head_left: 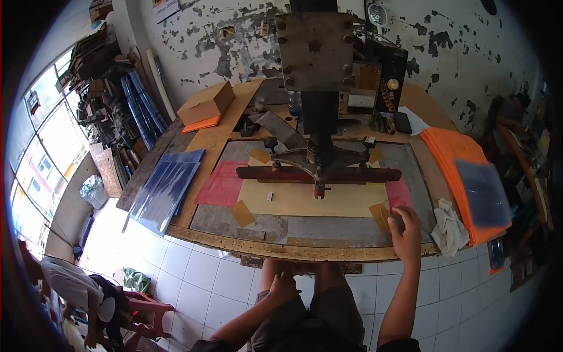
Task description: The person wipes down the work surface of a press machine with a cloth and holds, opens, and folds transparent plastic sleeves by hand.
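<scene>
In the head view, the right hand [407,230] is at the near right of the desk [305,253], its fingers bent and parted a little from the thumb; a dark spot shows between them, and whether it is a held piece or shadow I cannot tell. The fingertips lie just beside the right tape patch [379,216] and the near edge of the pink sheet [397,191], over the grey plate [328,229]; contact is unclear. The left hand [282,286] is loosely curled above the lap, near of the desk, and its palm is turned out of sight, so any grip cannot be told. The yellow sheet [328,200] lies mid-plate, a small pale tab [270,196] on its left part; the press bar [264,172] hides some of its far side. A white cloth [450,227] sits right of the right hand. At near left, another person [88,288] is partly cut off; a figure [516,108] at far right is too dark to make out.
</scene>
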`<move>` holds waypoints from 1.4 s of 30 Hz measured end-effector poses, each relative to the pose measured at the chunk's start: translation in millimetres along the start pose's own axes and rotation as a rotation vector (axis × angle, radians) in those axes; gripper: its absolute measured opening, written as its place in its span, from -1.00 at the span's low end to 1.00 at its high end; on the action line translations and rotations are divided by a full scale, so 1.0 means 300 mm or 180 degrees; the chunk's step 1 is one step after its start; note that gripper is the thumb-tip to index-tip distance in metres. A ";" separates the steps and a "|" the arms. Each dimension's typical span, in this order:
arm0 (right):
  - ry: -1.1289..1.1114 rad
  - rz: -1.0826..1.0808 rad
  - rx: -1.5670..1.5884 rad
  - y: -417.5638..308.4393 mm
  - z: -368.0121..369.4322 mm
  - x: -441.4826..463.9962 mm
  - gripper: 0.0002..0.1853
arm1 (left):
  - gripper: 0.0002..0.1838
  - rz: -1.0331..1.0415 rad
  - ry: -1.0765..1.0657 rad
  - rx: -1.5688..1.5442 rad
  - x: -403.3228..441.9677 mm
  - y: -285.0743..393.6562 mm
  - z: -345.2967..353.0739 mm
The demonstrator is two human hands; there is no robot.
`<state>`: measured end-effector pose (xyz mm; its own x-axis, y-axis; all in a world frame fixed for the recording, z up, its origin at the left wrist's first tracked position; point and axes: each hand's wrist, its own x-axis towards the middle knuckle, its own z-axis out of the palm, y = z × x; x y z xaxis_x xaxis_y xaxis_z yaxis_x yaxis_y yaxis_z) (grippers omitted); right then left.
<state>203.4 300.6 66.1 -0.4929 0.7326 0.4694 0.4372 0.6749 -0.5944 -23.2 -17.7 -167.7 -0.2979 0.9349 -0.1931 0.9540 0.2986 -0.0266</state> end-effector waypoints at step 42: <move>0.0097 -0.0132 0.0131 -0.017 0.002 -0.003 -0.67 | -0.42 -0.0132 -0.0406 -0.0503 -0.065 -0.007 0.036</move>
<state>201.2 296.5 68.3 -0.4867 0.7068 0.5134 0.3852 0.7011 -0.6001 -19.0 -38.5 -174.5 -0.3206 0.8922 -0.3180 0.9211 0.3720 0.1152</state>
